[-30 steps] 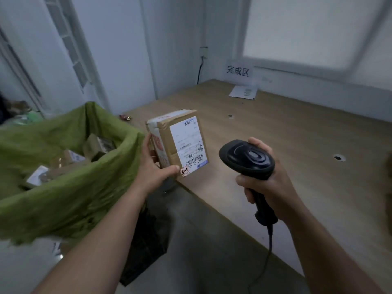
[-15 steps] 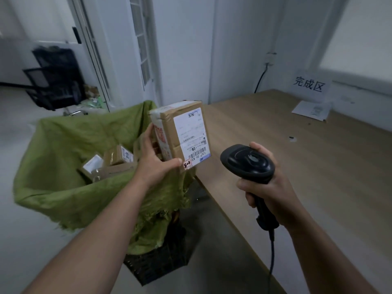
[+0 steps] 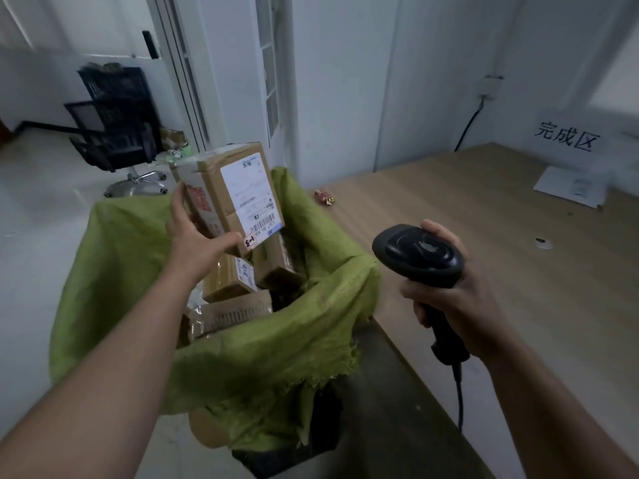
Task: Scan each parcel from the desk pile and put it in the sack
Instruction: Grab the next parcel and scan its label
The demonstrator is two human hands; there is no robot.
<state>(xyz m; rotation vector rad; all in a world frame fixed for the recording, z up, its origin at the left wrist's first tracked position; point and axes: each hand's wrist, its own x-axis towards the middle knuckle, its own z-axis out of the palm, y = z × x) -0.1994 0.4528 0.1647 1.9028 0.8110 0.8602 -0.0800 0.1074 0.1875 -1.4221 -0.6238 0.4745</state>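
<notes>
A cardboard parcel (image 3: 231,195) with a white label is gripped by the left hand (image 3: 197,236) and held above the open green sack (image 3: 276,344), where other parcels (image 3: 238,288) are seen. The black scanner (image 3: 420,259) is clasped by the right hand (image 3: 453,299) beside the wooden desk (image 3: 518,271).

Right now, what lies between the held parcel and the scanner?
In the head view, only the desk-side rim of the green sack lies between the parcel in the left hand and the scanner in the right hand.
</notes>
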